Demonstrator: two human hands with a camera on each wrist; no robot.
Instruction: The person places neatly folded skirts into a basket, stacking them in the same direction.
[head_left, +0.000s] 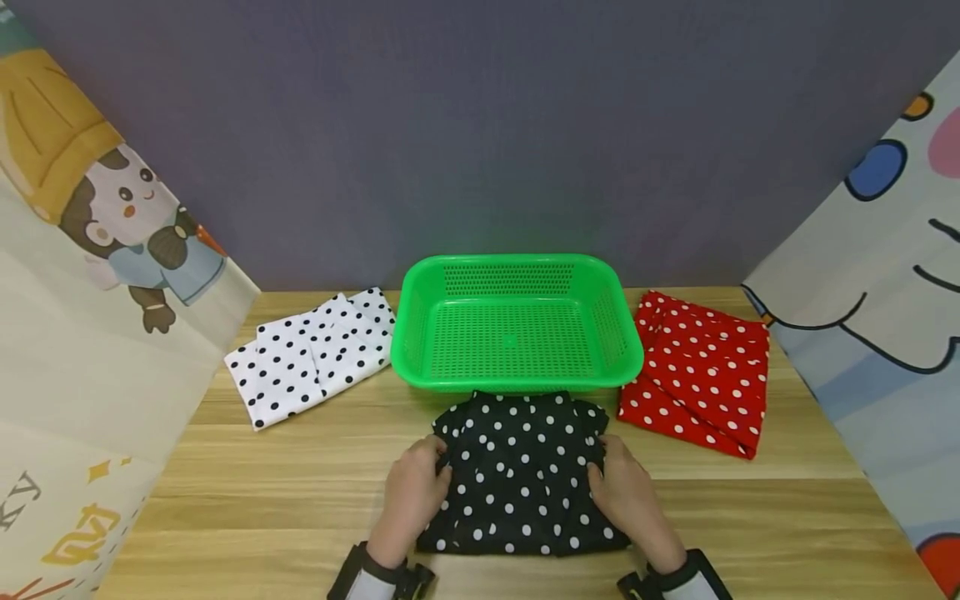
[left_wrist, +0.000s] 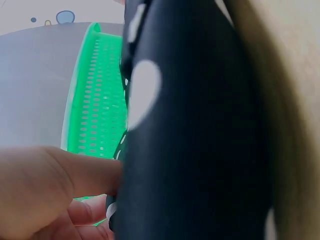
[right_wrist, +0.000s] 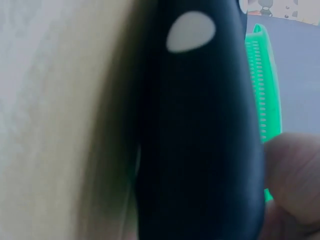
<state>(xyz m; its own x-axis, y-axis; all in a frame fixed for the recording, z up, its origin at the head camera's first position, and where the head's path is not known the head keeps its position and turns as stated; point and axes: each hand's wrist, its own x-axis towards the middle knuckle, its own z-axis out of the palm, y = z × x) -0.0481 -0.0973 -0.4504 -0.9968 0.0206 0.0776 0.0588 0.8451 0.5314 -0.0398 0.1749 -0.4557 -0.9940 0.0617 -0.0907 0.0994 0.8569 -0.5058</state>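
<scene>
A folded black polka-dot garment [head_left: 517, 483] with white dots lies on the table in front of the basket, its far edge close to the basket's front rim. My left hand [head_left: 415, 487] grips its left side, thumb on top and fingers at the edge. On the opposite side my right hand [head_left: 624, 487] holds it in the same way. In the left wrist view the thumb [left_wrist: 95, 172] presses against the black fabric [left_wrist: 195, 130]. The black fabric [right_wrist: 200, 125] also fills the middle of the right wrist view, and part of the right hand [right_wrist: 295, 175] shows beside it.
Behind the black garment stands a green plastic basket [head_left: 517, 384] with perforated walls. A folded white cloth with black dots [head_left: 311, 358] lies to its left, a folded red cloth with white dots [head_left: 701, 375] to its right. A grey panel [head_left: 495, 142] rises behind the wooden table [head_left: 300, 492].
</scene>
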